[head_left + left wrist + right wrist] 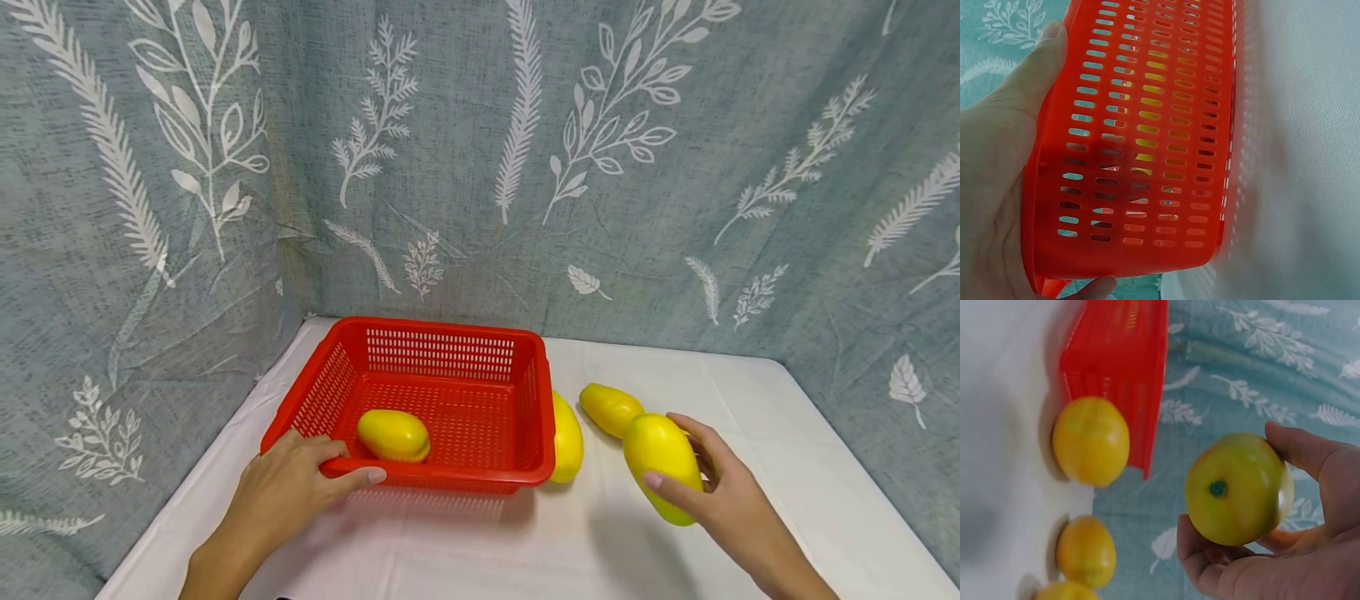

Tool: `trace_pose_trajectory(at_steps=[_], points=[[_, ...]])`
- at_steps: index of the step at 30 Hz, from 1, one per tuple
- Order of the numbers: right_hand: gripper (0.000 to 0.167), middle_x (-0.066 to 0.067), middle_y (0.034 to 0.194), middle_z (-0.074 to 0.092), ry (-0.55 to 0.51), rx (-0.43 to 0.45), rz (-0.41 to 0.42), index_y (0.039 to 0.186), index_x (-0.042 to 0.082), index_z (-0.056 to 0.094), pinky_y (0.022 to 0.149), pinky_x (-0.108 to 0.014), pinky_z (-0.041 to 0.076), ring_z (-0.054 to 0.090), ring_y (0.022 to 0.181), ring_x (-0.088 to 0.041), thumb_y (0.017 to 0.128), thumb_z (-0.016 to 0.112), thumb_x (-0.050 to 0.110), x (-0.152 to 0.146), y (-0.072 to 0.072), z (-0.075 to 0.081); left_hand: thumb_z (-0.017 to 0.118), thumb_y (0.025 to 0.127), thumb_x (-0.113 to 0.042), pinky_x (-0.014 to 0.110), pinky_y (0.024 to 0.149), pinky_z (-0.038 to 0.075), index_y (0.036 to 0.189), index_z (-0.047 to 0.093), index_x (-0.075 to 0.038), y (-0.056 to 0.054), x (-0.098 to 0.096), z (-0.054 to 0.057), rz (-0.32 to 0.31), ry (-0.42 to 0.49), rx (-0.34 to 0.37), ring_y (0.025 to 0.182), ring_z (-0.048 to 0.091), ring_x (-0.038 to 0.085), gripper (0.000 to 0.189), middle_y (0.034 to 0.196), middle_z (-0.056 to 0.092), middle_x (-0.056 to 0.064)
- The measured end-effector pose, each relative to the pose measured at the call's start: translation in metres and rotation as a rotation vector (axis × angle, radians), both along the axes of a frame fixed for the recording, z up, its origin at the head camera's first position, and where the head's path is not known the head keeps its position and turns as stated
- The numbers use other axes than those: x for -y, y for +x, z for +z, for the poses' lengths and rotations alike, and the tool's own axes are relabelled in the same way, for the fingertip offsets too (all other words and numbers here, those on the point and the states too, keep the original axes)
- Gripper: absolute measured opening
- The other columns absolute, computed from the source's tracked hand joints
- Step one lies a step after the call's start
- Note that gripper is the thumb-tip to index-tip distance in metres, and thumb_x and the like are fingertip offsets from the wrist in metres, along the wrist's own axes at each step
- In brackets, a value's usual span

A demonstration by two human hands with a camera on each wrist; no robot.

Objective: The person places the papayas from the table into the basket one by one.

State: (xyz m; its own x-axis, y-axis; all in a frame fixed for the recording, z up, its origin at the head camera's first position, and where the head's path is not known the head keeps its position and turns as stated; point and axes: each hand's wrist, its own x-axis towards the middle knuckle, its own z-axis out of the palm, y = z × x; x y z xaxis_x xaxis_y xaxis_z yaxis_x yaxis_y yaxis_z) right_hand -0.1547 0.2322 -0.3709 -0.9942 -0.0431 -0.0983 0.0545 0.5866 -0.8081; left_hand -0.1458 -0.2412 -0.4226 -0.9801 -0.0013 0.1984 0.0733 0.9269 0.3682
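Note:
My left hand (288, 483) grips the near left corner of a red plastic basket (450, 479), its thumb along the front rim. Inside the basket, near that corner, lies a yellow mango (393, 434); its colour shows through the slots in the left wrist view. With fingers and thumb my right hand (723, 492) holds another yellow mango (662, 467) above the table, right of the basket. The right wrist view shows the green stem spot (1217, 488) on its end. A large mango (567, 439) lies against the basket's right side, partly hidden by it.
Behind the held fruit, a smaller mango (609, 408) rests on the white tablecloth (720, 379). The right wrist view catches part of one more yellow fruit (1066, 592) at its lower edge. A patterned green-grey curtain (465, 167) surrounds the table's back and sides.

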Motion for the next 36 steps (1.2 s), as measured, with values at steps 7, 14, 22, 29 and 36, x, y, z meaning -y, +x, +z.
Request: trace_pose_trajectory(at_steps=[7,14,22,29,36], points=[[0.084,-0.009,0.159,0.044,-0.066,-0.03,0.044,0.162,0.026,0.034,0.086,-0.031,0.056,0.057,0.125,-0.031,0.094,0.08,0.045,0.022,-0.005,0.002,0.071,0.079,-0.083,0.05,0.072,0.051,0.105,0.082,-0.018,0.001,-0.001,0.0,0.005,0.007,0.0,0.095,0.056,0.022,0.071,0.102,0.078,0.0],[0.082,-0.011,0.156,0.047,-0.118,-0.056,0.092,0.161,0.021,0.038,0.086,-0.032,0.058,0.059,0.12,-0.03,0.093,0.082,0.04,0.047,-0.013,0.003,0.071,0.079,-0.083,0.05,0.072,0.051,0.106,0.082,-0.018,0.002,-0.001,0.002,0.008,0.005,-0.004,0.095,0.057,0.023,0.07,0.103,0.078,0.0],[0.078,-0.007,0.152,0.052,-0.183,-0.053,0.139,0.156,0.024,0.045,0.086,-0.034,0.06,0.06,0.114,-0.028,0.091,0.083,0.038,0.075,-0.02,0.004,0.07,0.08,-0.083,0.048,0.07,0.051,0.103,0.082,-0.019,0.002,-0.002,0.003,0.0,-0.01,-0.009,0.093,0.056,0.022,0.069,0.101,0.077,-0.001],[0.078,-0.005,0.15,0.054,-0.192,-0.049,0.16,0.156,0.028,0.046,0.087,-0.034,0.06,0.059,0.116,-0.028,0.089,0.085,0.039,0.092,-0.024,0.008,0.07,0.079,-0.083,0.051,0.072,0.052,0.105,0.082,-0.019,0.001,-0.002,0.004,0.001,-0.013,-0.013,0.095,0.057,0.023,0.071,0.102,0.078,0.0],[0.078,-0.002,0.141,0.059,-0.194,-0.043,0.194,0.155,0.031,0.047,0.087,-0.034,0.056,0.057,0.117,-0.027,0.087,0.085,0.042,0.115,-0.031,0.008,0.072,0.079,-0.082,0.049,0.071,0.051,0.105,0.082,-0.018,0.003,-0.002,0.004,0.012,-0.005,-0.019,0.094,0.057,0.022,0.07,0.102,0.077,0.0]])
